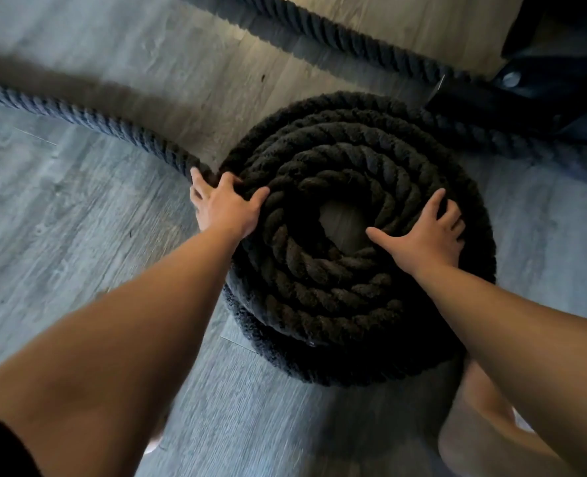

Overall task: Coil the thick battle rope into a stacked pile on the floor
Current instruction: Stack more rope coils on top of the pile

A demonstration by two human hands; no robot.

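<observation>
A thick black battle rope is wound into a round stacked coil point(340, 304) on the floor, with a small bare hole in its middle. My left hand point(225, 206) grips the rope at the coil's left edge, where a loose length point(78, 113) runs off to the upper left. My right hand point(429, 230) lies flat on the coil's top right side, fingers spread and pressing down. A second stretch of rope point(354, 39) lies across the floor behind the coil.
The floor is grey wood-look planking point(61, 218). A dark piece of equipment with a black base point(526, 94) stands at the upper right, close behind the coil. My bare knee point(474, 425) is at the bottom right.
</observation>
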